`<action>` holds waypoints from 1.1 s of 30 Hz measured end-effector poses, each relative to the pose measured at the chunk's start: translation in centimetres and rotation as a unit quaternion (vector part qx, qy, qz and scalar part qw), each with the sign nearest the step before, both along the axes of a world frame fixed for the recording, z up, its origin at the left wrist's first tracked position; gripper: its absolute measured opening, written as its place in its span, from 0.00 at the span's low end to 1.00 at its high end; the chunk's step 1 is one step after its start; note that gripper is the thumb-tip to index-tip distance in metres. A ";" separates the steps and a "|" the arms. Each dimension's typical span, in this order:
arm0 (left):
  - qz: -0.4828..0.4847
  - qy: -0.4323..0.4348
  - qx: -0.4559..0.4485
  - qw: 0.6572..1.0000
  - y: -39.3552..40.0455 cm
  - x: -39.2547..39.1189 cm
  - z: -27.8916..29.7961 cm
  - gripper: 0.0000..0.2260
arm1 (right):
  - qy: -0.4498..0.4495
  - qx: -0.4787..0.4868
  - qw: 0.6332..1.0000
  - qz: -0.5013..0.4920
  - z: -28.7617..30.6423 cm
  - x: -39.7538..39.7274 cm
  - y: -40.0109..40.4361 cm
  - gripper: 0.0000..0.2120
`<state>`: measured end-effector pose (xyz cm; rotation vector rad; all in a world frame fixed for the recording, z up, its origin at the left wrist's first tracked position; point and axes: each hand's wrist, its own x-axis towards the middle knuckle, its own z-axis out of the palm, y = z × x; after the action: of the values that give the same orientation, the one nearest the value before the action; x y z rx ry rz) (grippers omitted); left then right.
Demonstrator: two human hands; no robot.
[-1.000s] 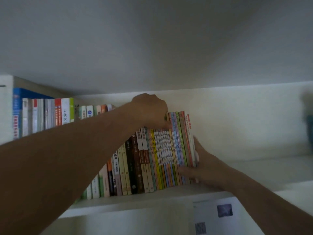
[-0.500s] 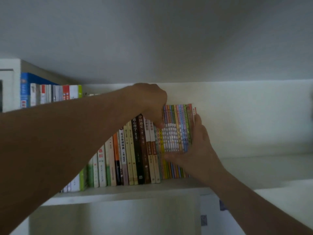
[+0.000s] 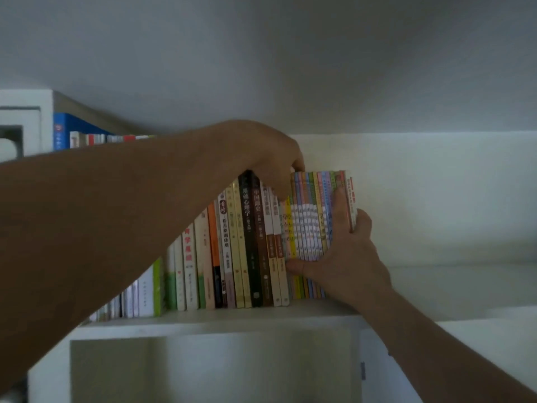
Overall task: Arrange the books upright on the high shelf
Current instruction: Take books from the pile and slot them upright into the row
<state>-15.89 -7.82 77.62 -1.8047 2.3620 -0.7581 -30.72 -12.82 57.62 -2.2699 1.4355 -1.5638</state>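
Chinese titles: 基础心理学 on black spine (image 3: 247, 225), 中国通史 on brown spine (image 3: 258, 228).

Grey ceiling (image 3: 261, 53) hung overhead; white wall (image 3: 436, 184) stood behind; dim recess (image 3: 203, 370) lay open below

white high shelf (image 3: 220, 318), upright books (image 3: 250, 242)

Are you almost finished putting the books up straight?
Nearly. The taller books on the left of the row already stand upright on the shelf. The right hand and left hand are squeezing the thin colourful books at the row's right end into line. What's left is letting go and seeing that they stay up.
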 end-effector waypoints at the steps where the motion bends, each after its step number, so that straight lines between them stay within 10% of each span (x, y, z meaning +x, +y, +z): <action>1: -0.001 0.001 0.007 1.000 0.2 0.0 -0.1 0.29 | 0.003 0.006 1.000 0.001 0.0 0.1 0.2 0.74; 17: -0.011 0.130 -0.074 0.989 4.5 9.9 -1.2 0.45 | -0.104 0.082 0.980 0.147 -0.2 -2.3 -1.1 0.70; 24: 0.077 0.064 -0.087 0.991 4.4 10.7 -0.8 0.35 | -0.025 0.122 0.986 0.112 -0.2 -3.1 -1.3 0.65; 30: -0.007 0.074 -0.416 0.906 2.4 11.7 -7.9 0.38 | 0.079 0.123 0.989 -0.022 0.4 -1.8 0.9 0.63; 33: -0.031 0.150 -0.406 0.901 2.5 10.2 -14.0 0.40 | 0.150 0.131 0.973 -0.118 -0.6 -1.7 2.0 0.56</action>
<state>-5.65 -5.36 63.59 -2.2505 2.4877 -1.8074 -32.44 -10.84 57.01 -2.3162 1.9169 -1.0193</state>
